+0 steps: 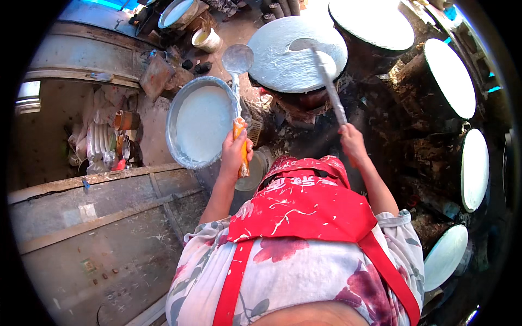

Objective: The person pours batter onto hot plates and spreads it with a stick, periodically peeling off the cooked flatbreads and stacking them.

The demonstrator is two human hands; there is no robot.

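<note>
My left hand (pixel 235 150) grips the orange handle of a metal ladle (pixel 237 59), whose bowl points away from me. Just left of it stands a round metal basin (pixel 173 136) holding white, batter-like liquid (pixel 204 122). My right hand (pixel 352 142) is closed around the end of a long, narrow, flat scraper (pixel 335 98). Its far end lies over a large round griddle coated in white batter (pixel 277 57). A thicker white mound is beside the scraper, and an oval gap shows behind it. Whether the scraper touches the batter I cannot tell.
More round white-topped griddles (pixel 450 77) curve around my right side. A white bucket (pixel 209 40) and another basin (pixel 176 14) stand at the back left. Panelled boards (pixel 102 228) flank my left. A translucent tub (pixel 249 173) is close to my red apron (pixel 301 208).
</note>
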